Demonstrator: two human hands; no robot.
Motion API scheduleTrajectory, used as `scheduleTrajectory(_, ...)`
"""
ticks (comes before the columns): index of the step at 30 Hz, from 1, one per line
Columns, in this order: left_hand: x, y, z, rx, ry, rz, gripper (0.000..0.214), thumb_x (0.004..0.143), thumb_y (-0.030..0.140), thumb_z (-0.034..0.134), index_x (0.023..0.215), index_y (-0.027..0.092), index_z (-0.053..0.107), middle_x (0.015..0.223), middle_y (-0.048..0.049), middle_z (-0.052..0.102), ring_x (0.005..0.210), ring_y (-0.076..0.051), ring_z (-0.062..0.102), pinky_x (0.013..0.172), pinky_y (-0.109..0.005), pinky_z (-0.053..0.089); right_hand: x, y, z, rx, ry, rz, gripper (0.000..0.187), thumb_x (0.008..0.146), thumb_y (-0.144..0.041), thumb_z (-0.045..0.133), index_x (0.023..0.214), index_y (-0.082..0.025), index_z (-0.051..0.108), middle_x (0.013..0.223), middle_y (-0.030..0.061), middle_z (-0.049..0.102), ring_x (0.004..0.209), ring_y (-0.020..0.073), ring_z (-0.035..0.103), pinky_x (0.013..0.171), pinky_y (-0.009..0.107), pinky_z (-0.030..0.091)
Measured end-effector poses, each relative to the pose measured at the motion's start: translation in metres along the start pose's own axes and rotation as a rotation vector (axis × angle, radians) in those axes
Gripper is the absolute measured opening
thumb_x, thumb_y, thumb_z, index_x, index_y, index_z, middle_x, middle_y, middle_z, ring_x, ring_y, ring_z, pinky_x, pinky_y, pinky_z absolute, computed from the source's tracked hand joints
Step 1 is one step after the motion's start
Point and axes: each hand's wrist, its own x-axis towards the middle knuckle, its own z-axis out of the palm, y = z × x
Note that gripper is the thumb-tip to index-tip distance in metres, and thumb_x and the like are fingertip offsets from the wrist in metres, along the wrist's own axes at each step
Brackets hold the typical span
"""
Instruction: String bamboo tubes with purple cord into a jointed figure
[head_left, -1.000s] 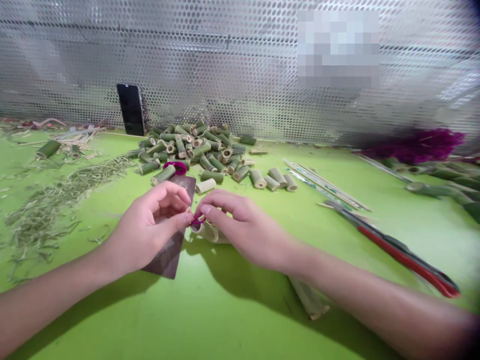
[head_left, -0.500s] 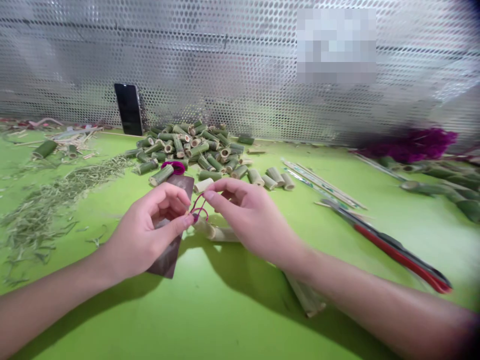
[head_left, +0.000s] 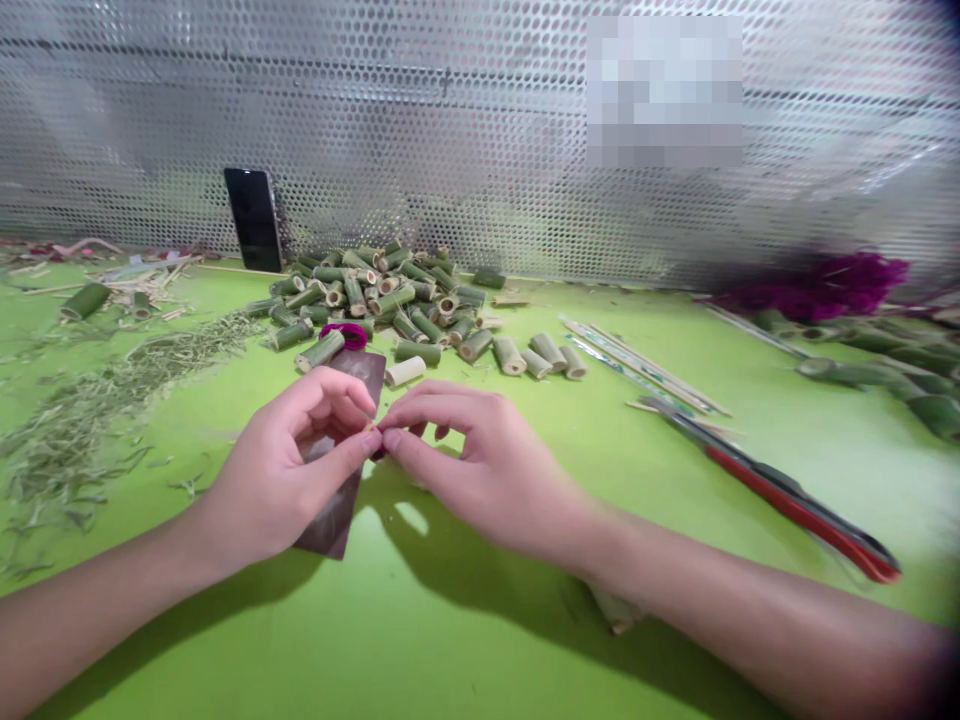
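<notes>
My left hand [head_left: 289, 475] has its thumb and index finger pinched on a small magenta cord [head_left: 379, 453]; a tiny pale tip shows between those fingertips. Opposite it, my right hand [head_left: 476, 450] pinches at the same spot, fingertips meeting those of the left. Most of the cord is hidden by the fingers. Beneath and behind the left hand lies a flat brown sheet [head_left: 330, 525]. One end of a bamboo piece [head_left: 619, 612] shows below my right forearm.
A pile of cut bamboo tubes [head_left: 397, 290] lies ahead, beside a magenta coil [head_left: 345, 337]. A phone [head_left: 255, 220] leans on the perforated metal wall [head_left: 450, 150]. Shavings [head_left: 82, 420] spread left. Red-handled pruning shears [head_left: 780, 490], thin sticks [head_left: 645, 365] and a purple bundle [head_left: 832, 288] are right.
My right hand has come down and left to meet the left fingertips. The open loops of magenta cord are now mostly hidden. Bamboo pieces beside the right hand are out of sight.
</notes>
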Motion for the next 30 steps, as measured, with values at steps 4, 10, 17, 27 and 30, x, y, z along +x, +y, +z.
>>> scheduleTrajectory(4,-0.001,0.000,-0.001,0.053,0.008,0.011,0.007,0.092,0.021,0.066,0.096,0.023,0.061,0.085,0.0024,0.066,0.080,-0.012,0.068,0.072,-0.021,0.058,0.001,0.002,-0.001,0.063,0.001,0.011,0.010,0.086,-0.013,0.073,0.082,-0.019,0.079,0.085,-0.0010,0.075,0.078,0.0118,0.067,0.072,0.025,0.052)
scheduleTrajectory(10,0.000,-0.002,-0.001,0.112,0.001,-0.009,0.008,0.092,0.024,0.067,0.097,0.025,0.061,0.084,0.0032,0.068,0.079,-0.013,0.068,0.070,-0.021,0.056,-0.004,0.003,0.003,-0.081,0.007,-0.044,0.012,0.089,-0.012,0.070,0.086,-0.018,0.079,0.088,0.0007,0.076,0.081,0.0142,0.069,0.074,0.027,0.053)
scheduleTrajectory(17,-0.003,-0.004,0.001,0.157,0.007,-0.139,0.019,0.090,0.033,0.073,0.101,0.027,0.060,0.082,0.0026,0.076,0.078,-0.016,0.073,0.066,-0.023,0.057,-0.013,0.005,0.007,-0.586,0.007,-0.275,0.014,0.094,-0.015,0.063,0.087,-0.016,0.076,0.088,0.0030,0.074,0.071,0.0167,0.063,0.069,0.033,0.049)
scheduleTrajectory(27,-0.003,0.002,-0.004,0.294,-0.008,-0.054,0.017,0.091,0.032,0.070,0.104,0.028,0.060,0.086,-0.0001,0.078,0.081,-0.021,0.076,0.071,-0.029,0.060,-0.004,0.014,0.004,-0.221,-0.094,-0.195,0.016,0.100,-0.018,0.053,0.094,-0.016,0.067,0.104,0.0091,0.068,0.093,0.0200,0.064,0.085,0.037,0.055)
scheduleTrajectory(30,-0.001,0.003,-0.004,0.304,-0.017,-0.022,0.014,0.091,0.031,0.069,0.103,0.028,0.061,0.088,-0.0002,0.079,0.083,-0.021,0.077,0.073,-0.030,0.059,0.002,0.019,0.001,0.001,-0.121,-0.189,0.014,0.100,-0.017,0.052,0.092,-0.019,0.064,0.105,0.0082,0.065,0.101,0.0191,0.063,0.093,0.036,0.054)
